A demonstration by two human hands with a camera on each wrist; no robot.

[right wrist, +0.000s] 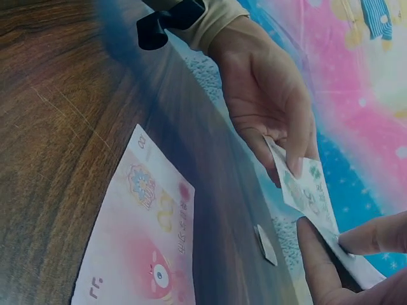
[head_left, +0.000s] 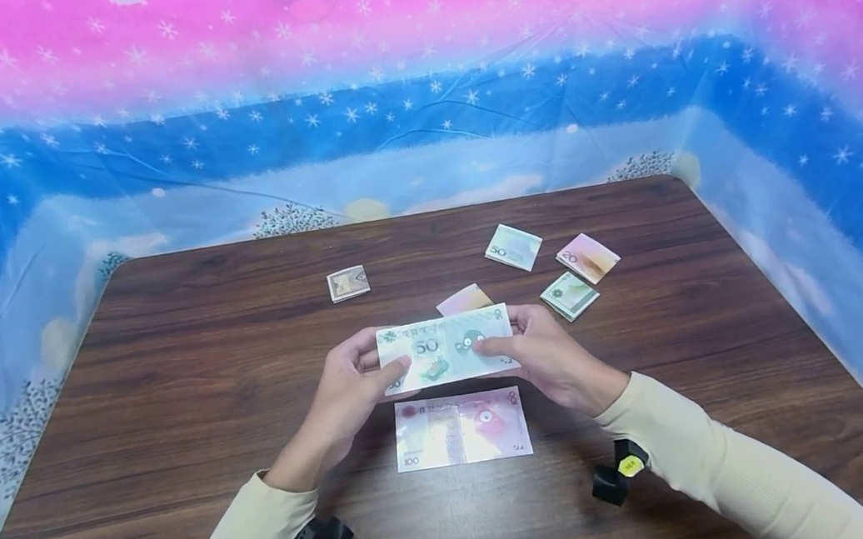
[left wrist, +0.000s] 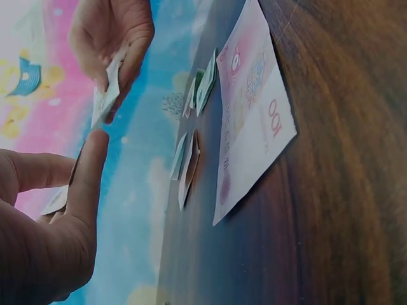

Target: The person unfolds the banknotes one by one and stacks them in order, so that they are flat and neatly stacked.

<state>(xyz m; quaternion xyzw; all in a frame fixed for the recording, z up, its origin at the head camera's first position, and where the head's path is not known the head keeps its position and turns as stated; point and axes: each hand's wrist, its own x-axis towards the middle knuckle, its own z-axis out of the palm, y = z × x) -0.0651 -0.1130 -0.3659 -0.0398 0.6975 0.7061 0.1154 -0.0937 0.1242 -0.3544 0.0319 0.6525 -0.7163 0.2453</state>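
Held note [head_left: 440,348]: 50; pink note [head_left: 461,431]: 100; folded green note [head_left: 513,249]: 50; folded orange note [head_left: 589,258]: 20.

Head view high, facing forward and down; wrist views low, close, turned sideways, both sharing the green note [right wrist: 315,197]

Head view: green 50 note [head_left: 431,349] hides the lower part of a folded orange-pink note [head_left: 465,298], plus most fingertips of the left hand [head_left: 349,384] and right hand [head_left: 550,360]. Glare washes out some print on the red 100 note [head_left: 461,430]. Folded brown note [head_left: 348,284]: value too small to read. Sleeves [head_left: 737,448] and counter [head_left: 148,406] cut off at bottom edge. Right wrist view: red note's lower end out of frame. Left wrist view: green note's print illegible.
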